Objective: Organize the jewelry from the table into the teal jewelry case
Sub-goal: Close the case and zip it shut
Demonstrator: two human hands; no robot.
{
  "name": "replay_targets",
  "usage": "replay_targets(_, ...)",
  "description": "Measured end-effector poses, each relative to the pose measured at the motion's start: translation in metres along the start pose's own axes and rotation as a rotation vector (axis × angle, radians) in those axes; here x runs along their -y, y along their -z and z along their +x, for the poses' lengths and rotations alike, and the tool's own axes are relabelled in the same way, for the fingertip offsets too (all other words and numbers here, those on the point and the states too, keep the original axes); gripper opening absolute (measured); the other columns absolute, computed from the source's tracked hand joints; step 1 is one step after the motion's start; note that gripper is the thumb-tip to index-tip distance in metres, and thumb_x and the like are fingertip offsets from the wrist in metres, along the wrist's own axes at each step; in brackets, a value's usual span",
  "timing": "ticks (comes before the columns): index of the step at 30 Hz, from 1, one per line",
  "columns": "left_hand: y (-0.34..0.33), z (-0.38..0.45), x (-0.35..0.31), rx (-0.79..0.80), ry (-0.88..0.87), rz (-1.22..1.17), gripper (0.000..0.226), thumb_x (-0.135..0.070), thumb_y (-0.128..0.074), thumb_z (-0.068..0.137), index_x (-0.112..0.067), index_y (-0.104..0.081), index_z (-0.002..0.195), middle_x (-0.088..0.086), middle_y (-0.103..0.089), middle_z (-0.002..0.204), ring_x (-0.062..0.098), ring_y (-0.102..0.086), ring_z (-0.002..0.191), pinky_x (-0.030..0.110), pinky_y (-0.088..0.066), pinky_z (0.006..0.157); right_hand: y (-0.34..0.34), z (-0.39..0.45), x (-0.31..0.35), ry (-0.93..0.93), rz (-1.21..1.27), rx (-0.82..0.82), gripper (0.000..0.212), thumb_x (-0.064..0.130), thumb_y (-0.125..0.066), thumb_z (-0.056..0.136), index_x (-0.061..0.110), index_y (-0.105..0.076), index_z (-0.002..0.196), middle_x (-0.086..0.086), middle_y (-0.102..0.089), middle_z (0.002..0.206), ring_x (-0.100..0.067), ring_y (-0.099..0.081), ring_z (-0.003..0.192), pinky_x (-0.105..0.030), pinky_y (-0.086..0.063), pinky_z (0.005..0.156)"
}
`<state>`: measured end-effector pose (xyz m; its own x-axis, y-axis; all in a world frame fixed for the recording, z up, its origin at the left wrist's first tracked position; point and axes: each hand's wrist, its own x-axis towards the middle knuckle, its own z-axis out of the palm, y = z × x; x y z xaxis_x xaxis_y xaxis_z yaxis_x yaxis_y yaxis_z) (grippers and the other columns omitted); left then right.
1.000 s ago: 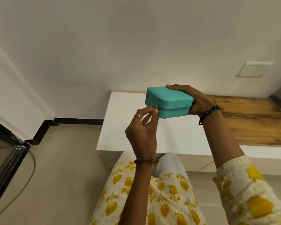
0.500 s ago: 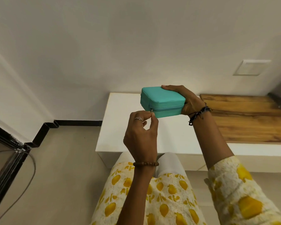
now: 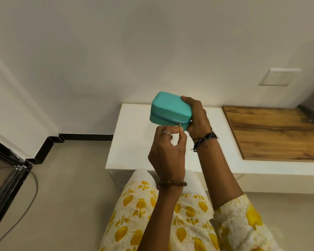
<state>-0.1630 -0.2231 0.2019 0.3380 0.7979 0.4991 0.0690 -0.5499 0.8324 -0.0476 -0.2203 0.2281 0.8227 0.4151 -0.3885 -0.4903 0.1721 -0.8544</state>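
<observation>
The teal jewelry case (image 3: 168, 109) is held up in the air above the white table (image 3: 134, 142), its lid down. My right hand (image 3: 196, 116) grips the case's right end, fingers wrapped over the top. My left hand (image 3: 168, 151) pinches the small metal zipper pull (image 3: 179, 124) at the case's front edge, near the right corner. No loose jewelry shows on the table.
A wooden panel (image 3: 272, 134) lies on the right part of the table. A wall plate (image 3: 277, 77) sits on the wall above it. A grey cable (image 3: 25, 201) runs over the floor at the left beside a dark frame. My lap is below the hands.
The zipper pull has travelled from the case's left front corner along the front towards the right end, my left hand going with it. The case has turned a little in my right hand.
</observation>
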Motion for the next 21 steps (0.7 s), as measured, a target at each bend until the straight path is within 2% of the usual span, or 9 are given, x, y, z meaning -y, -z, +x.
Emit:
replay_targets(2,-0.002,0.0,0.001,-0.021,-0.006,-0.002,0.031,-0.036,-0.053,0.079,-0.008,-0.066,0.082,0.008,-0.07,0.087,0.011,-0.064,0.078,0.016,-0.05,0.068,-0.005,-0.005,-0.004,0.039,0.046,-0.066,0.025,0.024,-0.06,0.084,0.008,-0.063,0.103,-0.011,-0.063,0.101,-0.027,-0.06,0.089,-0.038,-0.05,0.081)
replay_targets(4,-0.003,-0.001,0.003,-0.051,0.01,-0.024,0.023,-0.027,-0.061,0.079,-0.006,-0.066,0.086,0.01,-0.071,0.096,0.007,-0.06,0.088,0.011,-0.049,0.07,-0.008,-0.009,-0.005,0.057,0.037,-0.073,0.022,0.027,-0.056,0.087,0.01,-0.061,0.101,-0.01,-0.063,0.102,-0.026,-0.059,0.091,-0.038,-0.05,0.082)
replay_targets(7,-0.001,0.003,0.006,-0.113,0.085,-0.086,0.017,-0.013,-0.066,0.079,-0.001,-0.062,0.09,0.012,-0.067,0.112,0.006,-0.056,0.097,-0.002,-0.043,0.071,-0.005,-0.015,-0.001,0.023,0.026,0.0,0.016,0.027,-0.054,0.088,0.014,-0.059,0.096,-0.008,-0.061,0.098,-0.024,-0.058,0.091,-0.039,-0.05,0.085)
replay_targets(10,0.005,0.016,0.013,-0.161,0.252,-0.17,0.015,-0.008,-0.064,0.082,0.001,-0.057,0.091,0.01,-0.065,0.115,0.009,-0.059,0.1,-0.004,-0.043,0.071,0.009,-0.02,0.006,-0.074,0.039,0.11,0.017,0.025,-0.06,0.084,0.013,-0.058,0.096,-0.009,-0.058,0.096,-0.024,-0.059,0.089,-0.038,-0.053,0.085)
replay_targets(12,0.013,0.024,0.02,-0.179,0.303,-0.238,0.01,-0.007,-0.062,0.083,-0.003,-0.055,0.089,0.006,-0.066,0.11,0.008,-0.062,0.099,0.004,-0.049,0.074,0.018,-0.023,0.01,-0.15,-0.025,0.179,0.02,0.024,-0.061,0.083,0.012,-0.056,0.099,-0.01,-0.056,0.1,-0.024,-0.059,0.088,-0.033,-0.056,0.075)
replay_targets(15,0.022,0.027,0.027,-0.147,0.388,-0.368,0.013,-0.009,-0.06,0.085,-0.019,-0.052,0.082,-0.001,-0.065,0.104,0.009,-0.064,0.098,0.036,-0.057,0.081,0.026,-0.028,0.012,-0.219,-0.124,0.282,0.018,0.024,-0.058,0.086,0.015,-0.056,0.101,-0.01,-0.058,0.105,-0.025,-0.061,0.088,-0.031,-0.057,0.068)
replay_targets(16,0.024,0.027,0.029,-0.134,0.414,-0.395,0.016,-0.009,-0.06,0.085,-0.023,-0.053,0.082,-0.003,-0.065,0.102,0.008,-0.064,0.098,0.041,-0.057,0.081,0.028,-0.028,0.011,-0.233,-0.129,0.314,0.019,0.024,-0.057,0.086,0.017,-0.057,0.103,-0.011,-0.059,0.106,-0.026,-0.062,0.088,-0.031,-0.057,0.067)
replay_targets(19,0.027,0.03,0.031,-0.104,0.423,-0.376,0.009,-0.01,-0.06,0.085,-0.017,-0.057,0.089,-0.003,-0.063,0.105,0.005,-0.062,0.097,0.037,-0.057,0.08,0.026,-0.03,0.008,-0.226,-0.116,0.342,0.022,0.023,-0.055,0.086,0.018,-0.058,0.107,-0.012,-0.06,0.107,-0.028,-0.061,0.089,-0.03,-0.058,0.061)
replay_targets(21,0.026,0.03,0.031,-0.091,0.406,-0.33,0.012,-0.01,-0.062,0.084,-0.009,-0.06,0.096,-0.003,-0.06,0.106,-0.001,-0.06,0.091,0.021,-0.056,0.077,0.023,-0.031,0.004,-0.173,-0.111,0.301,0.019,0.024,-0.051,0.087,0.019,-0.058,0.105,-0.008,-0.06,0.098,-0.023,-0.062,0.08,-0.027,-0.055,0.054)
